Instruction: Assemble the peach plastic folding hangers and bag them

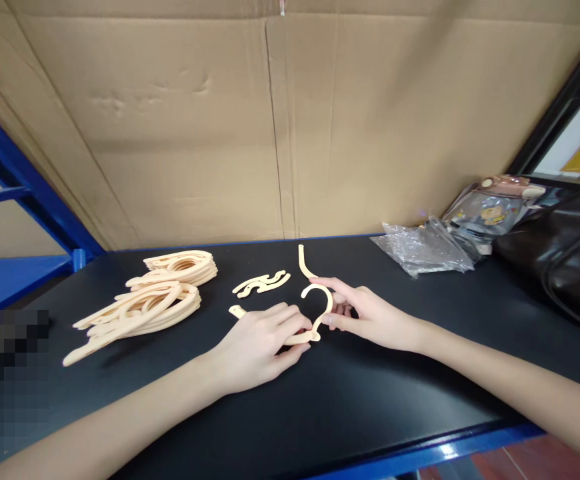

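Observation:
My left hand (267, 340) is closed around a cream-coloured hanger arm (297, 339), whose far end sticks out past the knuckles. A curved hanger hook (328, 297) rises from the joint end of that arm. My right hand (357, 310) pinches the hook's right side between thumb and fingers. Just beyond the right fingertips is another curved cream arm piece (304, 260); its near end meets the index finger, and whether it is joined to the hanger is hidden. Two small wavy cream pieces (263, 284) lie on the black tabletop (250, 427) behind my left hand.
Two piles of folded cream hangers (155, 310) sit at the left. Toward the back right are clear plastic bags (423, 247), a printed package (493, 210) and a dark leather-like bag (565, 247). A cardboard wall (195, 133) stands behind the blue-edged table.

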`<action>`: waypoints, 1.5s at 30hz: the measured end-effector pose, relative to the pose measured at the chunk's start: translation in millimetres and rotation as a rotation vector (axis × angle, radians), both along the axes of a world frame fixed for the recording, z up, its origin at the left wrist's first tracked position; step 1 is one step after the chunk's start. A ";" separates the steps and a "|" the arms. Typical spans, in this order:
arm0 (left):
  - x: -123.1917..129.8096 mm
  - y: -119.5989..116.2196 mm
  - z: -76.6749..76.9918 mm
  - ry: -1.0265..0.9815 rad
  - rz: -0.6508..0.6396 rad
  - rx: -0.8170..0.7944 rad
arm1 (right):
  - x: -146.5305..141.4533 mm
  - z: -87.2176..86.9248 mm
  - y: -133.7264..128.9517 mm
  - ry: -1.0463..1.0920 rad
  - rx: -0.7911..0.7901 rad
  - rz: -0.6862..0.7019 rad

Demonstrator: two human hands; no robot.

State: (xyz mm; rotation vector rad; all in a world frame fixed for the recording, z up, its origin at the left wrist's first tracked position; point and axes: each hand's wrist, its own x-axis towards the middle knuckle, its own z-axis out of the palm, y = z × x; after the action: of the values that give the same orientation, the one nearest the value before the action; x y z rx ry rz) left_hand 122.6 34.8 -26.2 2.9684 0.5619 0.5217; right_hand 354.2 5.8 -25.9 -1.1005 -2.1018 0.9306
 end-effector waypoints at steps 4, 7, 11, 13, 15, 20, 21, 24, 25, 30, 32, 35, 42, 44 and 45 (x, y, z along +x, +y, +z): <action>-0.6 -1.5 -3.4 -0.070 0.169 -0.001 | 1.2 0.2 1.2 -0.002 0.012 -0.015; -1.0 -0.7 -5.0 -0.088 0.238 -0.022 | 2.2 -2.0 3.2 -0.018 0.031 -0.022; -1.6 3.4 -5.0 -0.075 0.289 -0.046 | 2.5 -7.4 6.7 -0.052 0.145 -0.107; -2.1 5.9 -4.6 -0.089 0.347 -0.089 | 3.7 -8.9 8.9 -0.090 0.247 -0.181; -2.7 8.1 -4.5 -0.108 0.406 -0.134 | 6.3 -8.6 11.6 -0.194 0.364 -0.215; -4.0 10.3 -5.6 -0.116 0.435 -0.169 | 15.3 -7.6 19.6 -0.494 0.514 -0.126; -4.0 10.3 -5.8 -0.117 0.436 -0.169 | 16.2 -8.2 20.7 -0.518 0.503 -0.104; -3.4 9.6 -5.6 -0.114 0.441 -0.178 | 15.6 -8.2 21.1 -0.506 0.469 -0.060; -3.1 9.4 -5.5 -0.111 0.442 -0.181 | 14.5 -7.2 20.3 -0.476 0.471 -0.053; -2.2 9.2 -4.9 -0.109 0.447 -0.183 | 10.7 -1.2 15.6 -0.372 0.559 -0.058; -2.5 9.3 -5.1 -0.108 0.447 -0.184 | 11.5 -2.5 15.3 -0.411 0.600 -0.039; -2.7 9.3 -5.5 -0.103 0.449 -0.191 | 12.5 -5.9 15.7 -0.486 0.614 -0.001; -2.0 9.3 -5.3 -0.095 0.451 -0.199 | 6.8 -0.4 13.0 -0.428 0.477 0.003; -2.0 8.8 -4.6 -0.099 0.453 -0.195 | 5.4 0.5 11.7 -0.405 0.415 -0.027; -2.0 8.4 -4.0 -0.100 0.453 -0.195 | 4.8 0.5 11.0 -0.389 0.384 -0.048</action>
State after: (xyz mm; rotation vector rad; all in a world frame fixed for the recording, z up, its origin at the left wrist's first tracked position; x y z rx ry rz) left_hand 120.6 43.1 -30.2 2.6118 1.2070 0.6011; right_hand 359.1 16.8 -25.4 -1.1859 -2.4162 0.2782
